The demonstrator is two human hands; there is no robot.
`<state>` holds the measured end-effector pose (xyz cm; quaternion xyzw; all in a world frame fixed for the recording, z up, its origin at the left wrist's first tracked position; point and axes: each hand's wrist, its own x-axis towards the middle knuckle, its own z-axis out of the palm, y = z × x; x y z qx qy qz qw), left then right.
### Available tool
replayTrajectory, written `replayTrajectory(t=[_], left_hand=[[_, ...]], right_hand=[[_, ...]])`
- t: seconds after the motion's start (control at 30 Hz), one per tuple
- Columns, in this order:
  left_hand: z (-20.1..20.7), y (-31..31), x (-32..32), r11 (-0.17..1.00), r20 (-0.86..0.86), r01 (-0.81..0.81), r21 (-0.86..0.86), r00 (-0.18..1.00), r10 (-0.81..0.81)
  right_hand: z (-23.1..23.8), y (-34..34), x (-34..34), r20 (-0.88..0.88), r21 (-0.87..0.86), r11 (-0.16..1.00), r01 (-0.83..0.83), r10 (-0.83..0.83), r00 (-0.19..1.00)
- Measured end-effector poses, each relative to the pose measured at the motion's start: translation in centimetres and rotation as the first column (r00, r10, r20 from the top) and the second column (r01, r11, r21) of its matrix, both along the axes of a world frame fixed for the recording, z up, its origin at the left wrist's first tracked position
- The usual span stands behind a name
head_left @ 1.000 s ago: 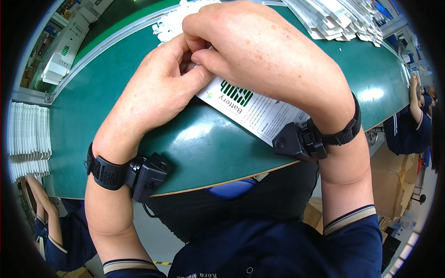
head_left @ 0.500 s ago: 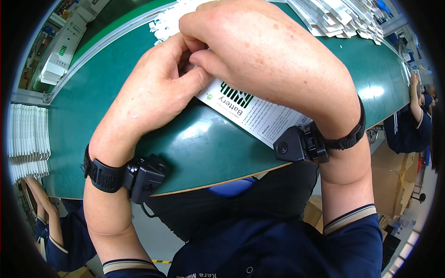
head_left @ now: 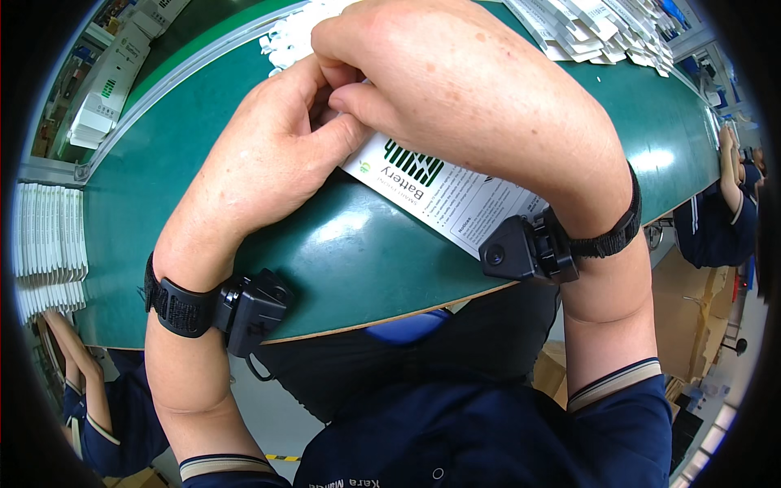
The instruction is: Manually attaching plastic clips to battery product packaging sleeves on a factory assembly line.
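A white, flat carton [head_left: 455, 199] with green and black print lies slantwise on the green table [head_left: 342, 252], partly under my right forearm. Both my hands meet at its far left end. My left hand [head_left: 272, 142] has its thumb and fingers closed on that end. My right hand [head_left: 378, 69] comes over from the right, its fingers bent and its thumb pressed close to the left thumb. The fingertips and the carton's end are mostly hidden behind the hands, so what exactly they pinch there is out of sight.
Small white plastic pieces [head_left: 286, 45] lie in a heap just beyond my hands. Flat white cartons [head_left: 598, 32] are piled at the far right; more stand in a row [head_left: 50, 232] at the left edge, by a co-worker's arm [head_left: 75, 346]. Printed boxes [head_left: 110, 85] sit beyond the metal rail.
Both hands have shifted very slightly left, with the carton's visible part tilting a little. The grip looks the same.
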<state>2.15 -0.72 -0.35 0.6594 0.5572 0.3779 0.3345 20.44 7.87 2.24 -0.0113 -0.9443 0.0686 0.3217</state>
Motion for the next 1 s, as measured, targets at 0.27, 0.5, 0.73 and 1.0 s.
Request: replayTrajectory(t=[0.27,0.5,0.73,1.0], left_hand=[[0.06,-0.07,-0.11,0.999,0.0,-0.004,-0.036,1.0,0.004],[-0.17,0.01,-0.09,1.0,-0.01,-0.01,-0.01,1.0,0.01],[-0.06,-0.08,-0.1,1.0,0.005,-0.003,-0.03,1.0,0.003],[0.09,-0.06,-0.24,0.999,-0.024,0.007,-0.045,1.0,-0.008]], right_hand=[[0.11,-0.28,0.23,-0.043,0.056,0.998,0.0,0.002,0.999],[0.08,-0.15,0.35,-0.036,0.049,0.999,-0.016,0.018,0.999],[0.17,-0.19,0.28,-0.023,0.018,1.0,-0.004,0.004,1.0],[0.15,-0.43,0.47,-0.014,0.026,1.0,0.018,-0.018,1.0]])
